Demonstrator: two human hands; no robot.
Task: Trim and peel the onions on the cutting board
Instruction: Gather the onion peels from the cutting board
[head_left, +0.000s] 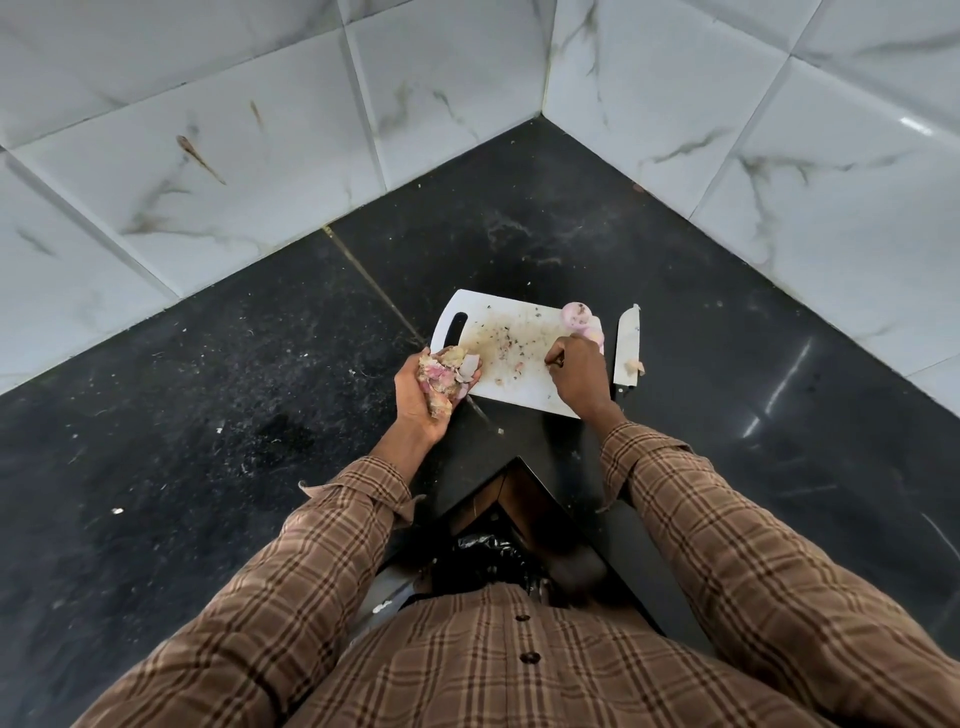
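A white cutting board (519, 384) lies on the black counter, strewn with small skin scraps. Peeled pale-pink onions (579, 318) sit at its far right corner. My left hand (421, 400), palm up at the board's near left edge, cups a heap of onion peels (447, 376). My right hand (579, 374) rests on the board's right side with fingertips curled down onto the surface; whether they pinch a scrap I cannot tell. A white-bladed knife (627, 347) lies on the counter just right of the board, with a bit of onion on its blade.
The black counter (234, 364) forms a corner against white marble-tile walls (208, 156) at the back left and back right. A bin with a black bag (488, 558) stands below the counter's near edge, in front of my body. Crumbs dot the counter.
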